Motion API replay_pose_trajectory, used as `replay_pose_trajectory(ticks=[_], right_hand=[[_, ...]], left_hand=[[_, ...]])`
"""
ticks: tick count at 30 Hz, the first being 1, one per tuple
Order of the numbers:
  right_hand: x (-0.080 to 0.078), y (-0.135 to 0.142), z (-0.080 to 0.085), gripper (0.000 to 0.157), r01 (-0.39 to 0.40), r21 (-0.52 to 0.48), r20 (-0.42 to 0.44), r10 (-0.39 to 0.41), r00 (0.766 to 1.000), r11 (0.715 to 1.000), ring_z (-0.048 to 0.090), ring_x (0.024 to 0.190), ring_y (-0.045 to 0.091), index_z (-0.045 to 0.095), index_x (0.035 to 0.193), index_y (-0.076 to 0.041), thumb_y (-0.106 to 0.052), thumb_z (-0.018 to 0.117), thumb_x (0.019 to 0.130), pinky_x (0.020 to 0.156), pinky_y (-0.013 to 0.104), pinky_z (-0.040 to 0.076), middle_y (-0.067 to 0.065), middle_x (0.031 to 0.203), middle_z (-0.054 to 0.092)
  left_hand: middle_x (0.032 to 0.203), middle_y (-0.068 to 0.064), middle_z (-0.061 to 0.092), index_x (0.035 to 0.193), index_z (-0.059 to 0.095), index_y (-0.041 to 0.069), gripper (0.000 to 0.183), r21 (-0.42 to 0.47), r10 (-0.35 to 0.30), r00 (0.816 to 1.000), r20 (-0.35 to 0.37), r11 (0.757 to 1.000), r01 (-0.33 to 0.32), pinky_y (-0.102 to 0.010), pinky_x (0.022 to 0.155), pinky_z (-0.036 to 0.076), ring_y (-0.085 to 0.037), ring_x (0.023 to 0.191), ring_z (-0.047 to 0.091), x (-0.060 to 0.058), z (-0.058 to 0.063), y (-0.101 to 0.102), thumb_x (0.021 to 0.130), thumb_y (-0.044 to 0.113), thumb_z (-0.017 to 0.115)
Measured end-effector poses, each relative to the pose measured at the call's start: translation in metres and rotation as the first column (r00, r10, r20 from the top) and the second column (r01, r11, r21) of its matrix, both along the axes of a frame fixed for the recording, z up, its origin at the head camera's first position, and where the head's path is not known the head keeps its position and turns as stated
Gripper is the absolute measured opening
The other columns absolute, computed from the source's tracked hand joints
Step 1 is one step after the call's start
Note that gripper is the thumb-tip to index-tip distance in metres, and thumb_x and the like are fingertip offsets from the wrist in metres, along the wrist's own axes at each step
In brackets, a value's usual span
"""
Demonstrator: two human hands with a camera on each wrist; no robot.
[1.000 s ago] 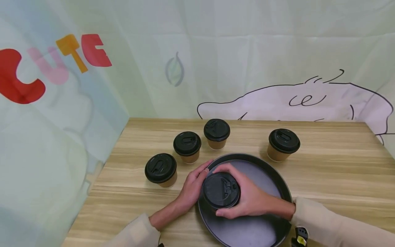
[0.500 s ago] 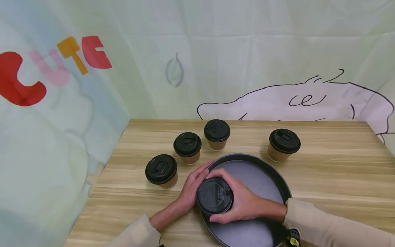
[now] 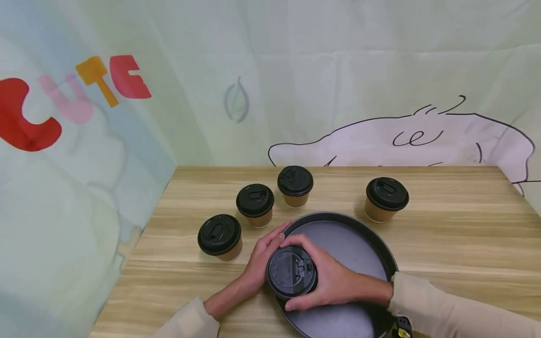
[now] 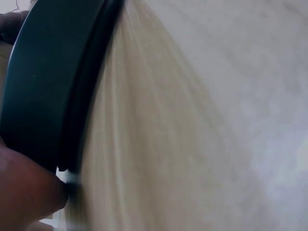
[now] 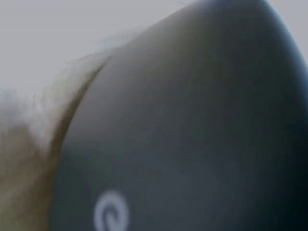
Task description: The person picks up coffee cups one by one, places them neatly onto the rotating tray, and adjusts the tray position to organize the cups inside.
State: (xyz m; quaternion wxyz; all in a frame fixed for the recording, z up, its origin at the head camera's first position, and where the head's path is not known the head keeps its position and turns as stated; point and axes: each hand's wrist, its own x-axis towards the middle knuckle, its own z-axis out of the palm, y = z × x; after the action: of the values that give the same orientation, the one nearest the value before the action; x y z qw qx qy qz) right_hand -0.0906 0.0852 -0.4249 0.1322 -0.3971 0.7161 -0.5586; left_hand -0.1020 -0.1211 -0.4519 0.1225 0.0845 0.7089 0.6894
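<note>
My right hand (image 3: 325,274) grips a paper coffee cup with a black lid (image 3: 291,271), thumb on the near side and fingers round the far side. This cup is over the left part of a round dark pan (image 3: 359,230), overlapping its rim. My left hand (image 3: 262,258) holds the pan's left rim, with the thumb close beside the cup. In the left wrist view the pan's dark wall (image 4: 43,91) runs down to a blurred fingertip (image 4: 29,187). A dark, blurred surface with a white curled mark (image 5: 111,211) fills most of the right wrist view.
Three lidded brown cups stand left and behind the pan: a near one (image 3: 220,237), a middle one (image 3: 255,204) and a far one (image 3: 295,186). Another lidded cup (image 3: 386,199) stands behind right. A printed cloth (image 3: 338,84) rises behind the wooden table (image 3: 456,234).
My right hand has moved the cup left and slightly nearer within the pan, up to the left rim. My left hand stays on the rim; the other cups have not moved.
</note>
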Motion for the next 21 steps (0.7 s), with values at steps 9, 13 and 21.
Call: replay_pose_trajectory(ticks=[9,13,21], right_hand=[[-0.005,0.020,0.012,0.113,-0.013,-0.005,0.059,0.013,0.998,1.000,0.045,0.141,0.026,0.028,0.159,-0.019,-0.022,0.098,0.071,0.121,0.041,0.034,0.006,0.152,0.048],[-0.010,0.030,0.019,0.112,0.001,-0.016,0.049,0.000,0.999,1.000,0.044,0.142,0.030,0.028,0.159,-0.022,-0.019,0.098,0.072,0.123,0.040,0.031,0.004,0.151,0.049],[-0.019,0.050,0.036,0.112,0.060,0.028,-0.080,-0.058,0.995,0.998,0.044,0.145,0.024,0.031,0.159,-0.020,-0.023,0.099,0.070,0.122,0.036,0.032,0.002,0.154,0.048]], left_hand=[[0.161,-0.014,0.043,0.156,0.045,0.001,0.050,0.009,0.003,1.000,0.023,1.000,-0.003,-0.047,0.126,0.021,-0.028,0.152,0.033,0.000,0.000,0.000,0.113,0.027,0.040],[0.162,-0.014,0.041,0.156,0.044,0.001,0.050,0.032,0.001,0.999,0.037,0.999,-0.002,-0.045,0.125,0.023,-0.027,0.152,0.034,0.000,0.000,0.000,0.113,0.027,0.040],[0.160,-0.014,0.044,0.156,0.044,0.001,0.050,0.055,0.001,0.999,0.043,0.998,-0.004,-0.045,0.125,0.023,-0.026,0.150,0.037,0.000,0.000,0.001,0.113,0.027,0.041]])
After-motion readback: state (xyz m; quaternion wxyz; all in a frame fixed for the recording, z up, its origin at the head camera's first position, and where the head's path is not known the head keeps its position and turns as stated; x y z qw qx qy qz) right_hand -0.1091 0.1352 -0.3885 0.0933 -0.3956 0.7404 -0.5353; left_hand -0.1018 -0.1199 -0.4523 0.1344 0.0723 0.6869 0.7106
